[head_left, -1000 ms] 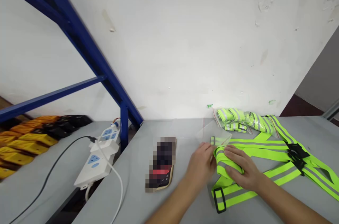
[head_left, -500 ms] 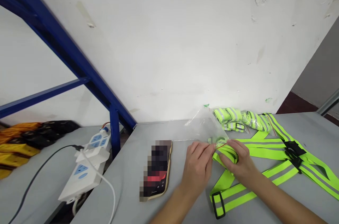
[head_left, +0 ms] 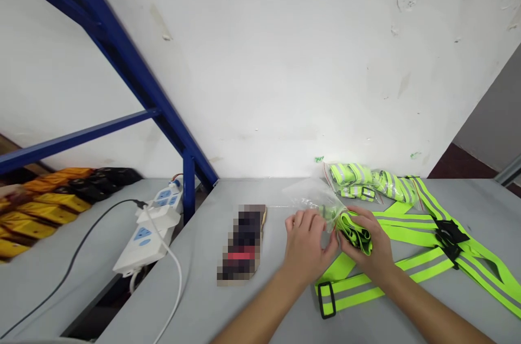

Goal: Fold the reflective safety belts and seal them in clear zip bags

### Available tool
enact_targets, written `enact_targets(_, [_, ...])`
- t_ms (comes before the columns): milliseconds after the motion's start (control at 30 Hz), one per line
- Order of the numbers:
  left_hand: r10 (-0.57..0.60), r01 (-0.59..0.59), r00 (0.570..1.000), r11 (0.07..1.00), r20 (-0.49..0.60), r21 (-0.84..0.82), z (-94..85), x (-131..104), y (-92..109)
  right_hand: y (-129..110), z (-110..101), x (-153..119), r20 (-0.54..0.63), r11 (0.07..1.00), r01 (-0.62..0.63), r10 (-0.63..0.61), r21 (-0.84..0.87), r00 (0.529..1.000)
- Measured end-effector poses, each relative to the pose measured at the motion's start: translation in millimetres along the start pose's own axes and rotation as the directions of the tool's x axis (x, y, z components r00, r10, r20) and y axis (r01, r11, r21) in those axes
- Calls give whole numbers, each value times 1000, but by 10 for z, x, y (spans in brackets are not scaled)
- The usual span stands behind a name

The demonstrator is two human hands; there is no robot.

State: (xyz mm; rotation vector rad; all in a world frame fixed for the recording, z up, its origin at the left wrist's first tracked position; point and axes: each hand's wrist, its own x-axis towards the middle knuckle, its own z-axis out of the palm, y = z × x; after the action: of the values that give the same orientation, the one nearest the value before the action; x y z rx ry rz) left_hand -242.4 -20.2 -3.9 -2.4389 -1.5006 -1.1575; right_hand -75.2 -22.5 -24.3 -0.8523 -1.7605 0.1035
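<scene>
A folded bundle of neon-green reflective strap [head_left: 355,233] is gripped by my right hand [head_left: 374,243], its far end inside the mouth of a clear plastic bag [head_left: 311,195]. My left hand [head_left: 307,241] pinches the bag's edge, curled beside the bundle. Beneath and to the right of my hands lies an unfolded green strap harness [head_left: 411,222] with grey stripes, a black centre piece [head_left: 451,233] and a black buckle [head_left: 326,299]. Bagged green straps [head_left: 358,177] rest against the wall behind.
A phone [head_left: 244,243] lies left of my hands. Farther left are a white power strip [head_left: 146,238] with cables, a blue metal frame [head_left: 163,108], and yellow, orange and black packs [head_left: 61,203]. A person's blurred hand [head_left: 12,195] shows at the left edge.
The strap bundle has turned, showing its folded end toward me, and its far end sits in the bag's mouth. My view has shifted slightly left. Another person's hand has appeared at the left edge.
</scene>
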Motion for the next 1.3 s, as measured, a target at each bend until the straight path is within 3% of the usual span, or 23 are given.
enact_targets(133, [51, -55, 996, 997, 74, 55, -13, 19, -20, 19, -35, 24, 96, 989, 117, -108, -92, 989])
enact_targets(300, [51, -51, 997, 999, 61, 0, 2, 2, -38, 17, -20, 16, 232, 976, 148, -110, -157, 967])
enact_targets(433, [3, -3, 999, 1000, 45, -13, -16, 19, -52, 12, -31, 0, 190, 970, 176, -143, -168, 971])
enact_targets(600, [-42, 39, 997, 997, 60, 61, -66, 60, -81, 11, -153, 32, 40, 937, 290, -288, -195, 957])
enact_targets(700, [-21, 18, 998, 999, 55, 47, -83, 62, -87, 6, -183, 89, 132, 894, 342, -317, -288, 939])
enact_targets(833, [29, -29, 1000, 1000, 3, 3, -75, 42, -66, 2, -97, 115, 303, 808, 329, -196, -488, 933])
enact_targets(1000, [186, -186, 982, 982, -11, 8, -10, -21, -30, -5, 9, 61, 375, 701, 322, -83, -637, 923])
enact_targets(1133, [345, -347, 938, 935, 35, 72, 15, -43, 1, 19, 16, 14, 358, 754, 251, -22, -607, 934])
enact_targets(1300, [431, -431, 897, 902, -102, 25, -40, -86, 90, 54, 16, -13, 302, 891, 5, 149, -454, 942])
